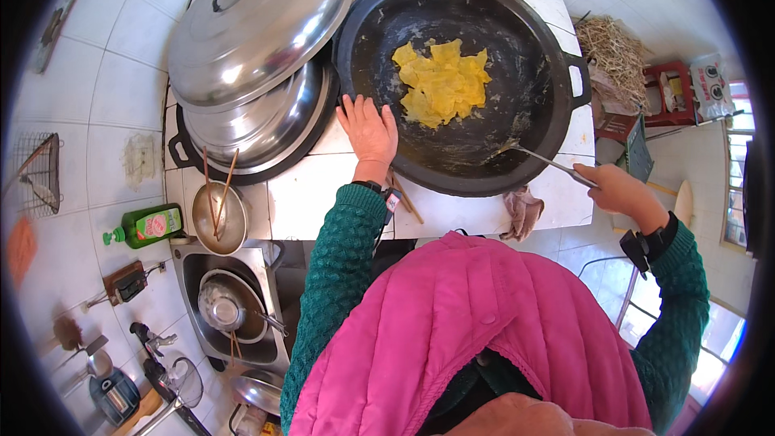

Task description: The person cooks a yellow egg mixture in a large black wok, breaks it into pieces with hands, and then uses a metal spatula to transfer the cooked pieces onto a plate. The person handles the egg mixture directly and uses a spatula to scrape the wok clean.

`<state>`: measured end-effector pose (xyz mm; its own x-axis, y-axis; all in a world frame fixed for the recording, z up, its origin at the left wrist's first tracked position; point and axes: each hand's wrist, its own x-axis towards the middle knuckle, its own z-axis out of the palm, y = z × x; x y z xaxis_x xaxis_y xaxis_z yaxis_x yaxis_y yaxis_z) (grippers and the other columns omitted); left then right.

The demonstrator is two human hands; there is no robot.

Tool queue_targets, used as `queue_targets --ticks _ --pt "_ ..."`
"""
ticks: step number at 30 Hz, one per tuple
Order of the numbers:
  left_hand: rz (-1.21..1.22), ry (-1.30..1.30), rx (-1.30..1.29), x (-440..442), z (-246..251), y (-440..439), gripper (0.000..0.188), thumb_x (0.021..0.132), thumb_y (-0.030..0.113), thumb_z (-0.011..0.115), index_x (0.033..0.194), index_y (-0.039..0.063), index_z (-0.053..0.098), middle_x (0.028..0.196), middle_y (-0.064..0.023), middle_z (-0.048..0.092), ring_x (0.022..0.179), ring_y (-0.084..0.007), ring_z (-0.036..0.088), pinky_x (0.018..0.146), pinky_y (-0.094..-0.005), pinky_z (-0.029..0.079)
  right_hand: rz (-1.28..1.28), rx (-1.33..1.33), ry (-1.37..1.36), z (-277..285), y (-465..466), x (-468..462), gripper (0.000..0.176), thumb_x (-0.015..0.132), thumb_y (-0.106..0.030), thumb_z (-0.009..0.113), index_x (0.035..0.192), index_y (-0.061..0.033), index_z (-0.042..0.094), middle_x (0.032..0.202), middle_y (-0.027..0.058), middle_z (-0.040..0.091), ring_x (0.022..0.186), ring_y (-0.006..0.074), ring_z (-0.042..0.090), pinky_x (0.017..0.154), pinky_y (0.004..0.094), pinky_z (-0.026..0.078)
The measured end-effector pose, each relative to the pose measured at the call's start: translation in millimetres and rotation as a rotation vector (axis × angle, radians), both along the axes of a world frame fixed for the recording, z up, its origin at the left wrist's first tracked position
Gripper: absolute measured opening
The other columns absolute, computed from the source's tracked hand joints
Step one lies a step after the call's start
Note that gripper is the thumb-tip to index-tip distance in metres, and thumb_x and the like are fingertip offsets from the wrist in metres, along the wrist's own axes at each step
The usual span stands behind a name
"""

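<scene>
A large black wok (521, 30) is set into the white-tiled stove top, with torn, overlapping sheets of yellow food (445, 82) at its middle. My right hand (617, 188) grips the handle of a metal spatula (548, 161), whose blade touches the lower right inside of the wok. On the wok's left rim rests my left hand (368, 130), its fingers spread and nothing in it. A pair of chopsticks (408, 198) lies partly hidden below that hand. A crumpled cloth (522, 212) hangs over the stove's front edge.
Metal lids (266, 24) cover a second wok at the left. Chopsticks stand in a metal bowl (206, 230) beside a green detergent bottle (154, 225). The sink (187, 260) holds a basin and a smaller metal bowl. Straw (614, 54) and a red stool (684, 94) are at the right.
</scene>
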<state>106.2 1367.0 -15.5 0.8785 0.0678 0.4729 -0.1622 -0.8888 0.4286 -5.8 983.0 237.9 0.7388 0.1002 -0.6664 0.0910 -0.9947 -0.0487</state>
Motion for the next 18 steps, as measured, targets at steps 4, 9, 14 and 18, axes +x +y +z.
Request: queue_targets --ticks 4,9,14,18 --pt "-0.021 -0.018 -0.024 1 2 0 0.036 0.094 0.023 0.054 0.113 -0.008 0.056 0.126 -0.0273 0.055 0.132 -0.0478 0.038 0.115 -0.0591 0.017 0.112 -0.124 -0.224 -20 -11 6 0.05 0.077 -0.001 0.055 0.126 -0.0051 0.057 0.085 0.021 0.065 0.083 0.0402 0.063 0.073 0.0493 0.049" --pt "-0.014 -0.025 -0.001 1 1 2 0.036 0.093 0.022 0.054 0.113 -0.008 0.056 0.125 -0.0275 0.056 0.131 -0.0484 0.038 0.114 -0.0597 0.018 0.136 -0.056 -0.28 -28 3 17 0.047 0.076 0.0 0.054 0.123 -0.0035 0.057 0.084 0.021 0.064 0.082 0.0408 0.063 0.072 0.0492 0.049" --pt "-0.006 -0.018 0.016 1 -1 1 0.035 0.093 0.021 0.055 0.115 -0.006 0.057 0.126 -0.0254 0.056 0.131 -0.0471 0.04 0.113 -0.0595 0.02 0.153 -0.194 -0.269 -3 -18 -5 0.05 0.076 -0.001 0.057 0.127 -0.0036 0.055 0.084 0.0184 0.066 0.08 0.0372 0.064 0.07 0.0474 0.05" --pt "-0.007 0.011 0.038 -1 2 2 0.035 0.093 0.021 0.055 0.115 -0.006 0.057 0.127 -0.0254 0.055 0.133 -0.0467 0.039 0.114 -0.0592 0.019 0.165 -0.276 -0.507 -56 -32 23 0.056 0.078 -0.003 0.058 0.134 -0.005 0.051 0.079 0.0155 0.065 0.072 0.0327 0.066 0.063 0.0455 0.05"
